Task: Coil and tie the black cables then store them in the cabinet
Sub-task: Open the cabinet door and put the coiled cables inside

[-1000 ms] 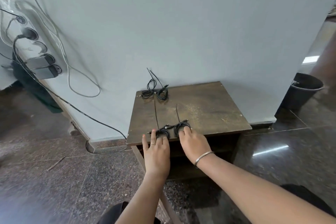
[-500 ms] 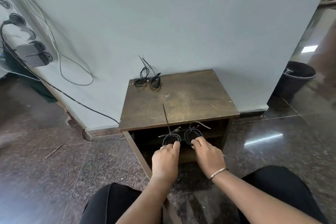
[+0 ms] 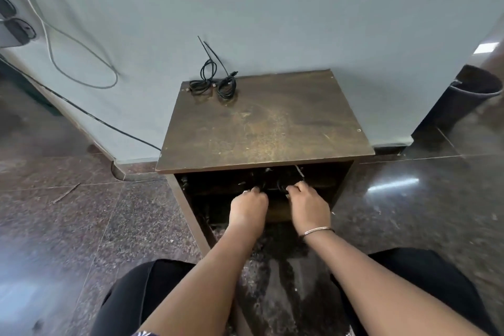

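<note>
A low brown cabinet (image 3: pixel 261 128) stands against the wall with its front open. My left hand (image 3: pixel 246 206) and my right hand (image 3: pixel 308 204) reach into the dark opening, each closed on a coiled black cable. The left coil (image 3: pixel 259 184) and the right coil (image 3: pixel 283 185) are barely visible in the shadow, and a cable tie tail (image 3: pixel 299 170) pokes up by the right one. Two more tied black cable coils (image 3: pixel 215 86) lie on the cabinet top at the back left, their tie tails sticking up against the wall.
The cabinet door (image 3: pixel 195 224) hangs open to the left of my left arm. A black bin (image 3: pixel 469 93) stands at the right by the wall corner. Grey and black wires (image 3: pixel 81 63) run along the wall at left. My knees are at the bottom.
Both hands have carried the two coils from the cabinet top's front edge down into the open compartment. I have crouched lower and closer.
</note>
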{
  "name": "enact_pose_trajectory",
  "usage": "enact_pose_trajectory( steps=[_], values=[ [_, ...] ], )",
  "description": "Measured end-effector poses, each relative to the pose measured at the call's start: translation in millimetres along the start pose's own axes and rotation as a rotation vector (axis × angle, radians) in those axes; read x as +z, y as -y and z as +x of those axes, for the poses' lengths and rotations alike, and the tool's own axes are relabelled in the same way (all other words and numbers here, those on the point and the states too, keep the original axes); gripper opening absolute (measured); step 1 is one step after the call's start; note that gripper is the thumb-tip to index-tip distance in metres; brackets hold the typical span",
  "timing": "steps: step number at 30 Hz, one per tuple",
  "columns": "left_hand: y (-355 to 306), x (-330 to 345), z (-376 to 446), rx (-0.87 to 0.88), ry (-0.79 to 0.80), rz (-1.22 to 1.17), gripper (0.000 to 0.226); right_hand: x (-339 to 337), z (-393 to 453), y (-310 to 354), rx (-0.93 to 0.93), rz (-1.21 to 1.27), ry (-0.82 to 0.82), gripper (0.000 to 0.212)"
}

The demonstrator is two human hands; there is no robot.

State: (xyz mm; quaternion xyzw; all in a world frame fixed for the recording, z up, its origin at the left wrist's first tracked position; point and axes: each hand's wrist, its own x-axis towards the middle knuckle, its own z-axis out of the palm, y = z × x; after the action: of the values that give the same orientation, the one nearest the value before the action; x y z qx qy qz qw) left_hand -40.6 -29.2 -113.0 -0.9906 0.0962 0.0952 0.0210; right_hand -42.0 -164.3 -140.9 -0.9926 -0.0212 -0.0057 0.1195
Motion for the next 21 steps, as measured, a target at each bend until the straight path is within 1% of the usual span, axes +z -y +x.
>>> enact_pose_trajectory(
  steps=[3, 7, 12, 13, 15, 17, 18, 19, 21],
  values=[
    [2.9, 12.3, 20.3, -0.025, 0.048, 0.021, 0.037, 10.4, 20.0, -4.3, 0.016, -0.006, 0.024, 0.025],
    [8.7, 26.5, 46.9, -0.078, 0.158, 0.081, 0.039, 23.7, 44.2, -6.5, 0.014, -0.005, 0.053, 0.025],
    [21.8, 42.7, 70.4, -0.110, 0.254, 0.147, 0.032, 39.9, 68.8, -13.1, 0.037, -0.024, 0.106, 0.030],
    [24.2, 45.2, 74.2, -0.115, 0.272, 0.147, 0.034, 44.0, 72.6, -14.3, 0.045, -0.022, 0.128, 0.031],
    [29.6, 51.5, 82.8, -0.104, 0.331, 0.107, 0.048, 51.8, 79.1, -16.6, 0.095, 0.022, 0.175, 0.032],
    [36.1, 54.1, 89.3, -0.104, 0.417, -0.001, 0.064, 57.9, 83.3, -17.1, 0.130, 0.054, 0.212, 0.033],
    [39.0, 53.6, 91.5, -0.112, 0.449, -0.071, 0.069, 59.7, 84.0, -16.6, 0.126, 0.056, 0.226, 0.033],
    [42.1, 52.8, 93.1, -0.116, 0.470, -0.135, 0.069, 61.5, 83.8, -15.4, 0.112, 0.053, 0.243, 0.033],
    [46.8, 50.4, 95.0, -0.104, 0.459, -0.211, 0.064, 63.3, 81.8, -12.2, 0.069, 0.045, 0.267, 0.034]
  ],
)
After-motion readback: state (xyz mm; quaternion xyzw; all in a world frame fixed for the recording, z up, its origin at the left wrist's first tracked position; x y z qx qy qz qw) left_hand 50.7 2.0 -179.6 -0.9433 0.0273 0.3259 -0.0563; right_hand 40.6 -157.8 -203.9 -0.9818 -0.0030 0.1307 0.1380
